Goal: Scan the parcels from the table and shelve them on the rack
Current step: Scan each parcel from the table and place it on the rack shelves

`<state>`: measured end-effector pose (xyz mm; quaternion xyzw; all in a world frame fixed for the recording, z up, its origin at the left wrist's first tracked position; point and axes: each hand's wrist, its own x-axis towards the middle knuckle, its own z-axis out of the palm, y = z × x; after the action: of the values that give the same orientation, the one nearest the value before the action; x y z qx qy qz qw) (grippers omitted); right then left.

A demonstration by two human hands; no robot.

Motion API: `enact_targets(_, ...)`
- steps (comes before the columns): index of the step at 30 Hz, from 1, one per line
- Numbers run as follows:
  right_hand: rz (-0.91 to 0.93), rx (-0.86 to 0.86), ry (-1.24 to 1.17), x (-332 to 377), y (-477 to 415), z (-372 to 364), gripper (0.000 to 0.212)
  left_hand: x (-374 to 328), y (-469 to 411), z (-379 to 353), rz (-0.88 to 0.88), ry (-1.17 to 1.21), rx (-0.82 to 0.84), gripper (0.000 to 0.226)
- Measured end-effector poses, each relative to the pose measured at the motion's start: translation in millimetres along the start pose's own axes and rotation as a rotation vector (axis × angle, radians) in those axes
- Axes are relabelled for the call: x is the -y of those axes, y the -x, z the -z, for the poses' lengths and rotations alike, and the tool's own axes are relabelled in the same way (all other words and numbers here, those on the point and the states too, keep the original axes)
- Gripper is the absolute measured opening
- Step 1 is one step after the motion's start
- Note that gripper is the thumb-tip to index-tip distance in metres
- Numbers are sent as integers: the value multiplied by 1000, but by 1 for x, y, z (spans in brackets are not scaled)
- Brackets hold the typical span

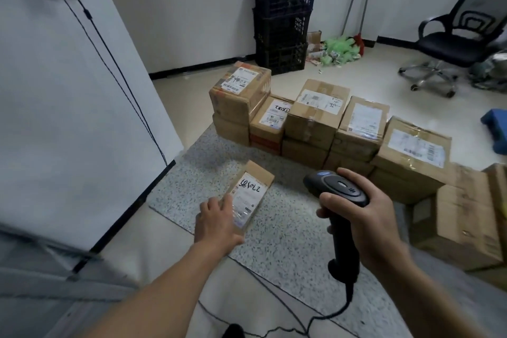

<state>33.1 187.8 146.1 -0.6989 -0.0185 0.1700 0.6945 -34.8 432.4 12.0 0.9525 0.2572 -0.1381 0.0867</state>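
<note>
Your left hand (216, 219) holds the near end of a small labelled parcel (251, 186) near the left edge of the speckled counter (285, 230), fingers curled over its label. Just right of it, your right hand (365, 217) is wrapped round the handle of a black barcode scanner (340, 186). Stacked cardboard parcels (315, 118) line the far edge.

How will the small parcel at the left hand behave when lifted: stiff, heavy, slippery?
The small parcel is flat cardboard with straight edges, so probably stiff. The left hand alone holds its near end, so likely light. Its label looks glossy, perhaps slippery there.
</note>
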Motion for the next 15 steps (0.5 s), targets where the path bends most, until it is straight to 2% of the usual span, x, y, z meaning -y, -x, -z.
enact_targets(6, -17, -9, -2, -8, -2, -16, 81, 12, -9, -2, -66, 61, -8, 116)
enact_targets(10, -21, -23, -3, -8, -5, -24, 81, 7, -10, -6, -220, 52, -40, 100)
enact_targets(15, -26, -45, -8, -9, -2, -27, 74, -7, -7, -22, -331, 125, 47, 86)
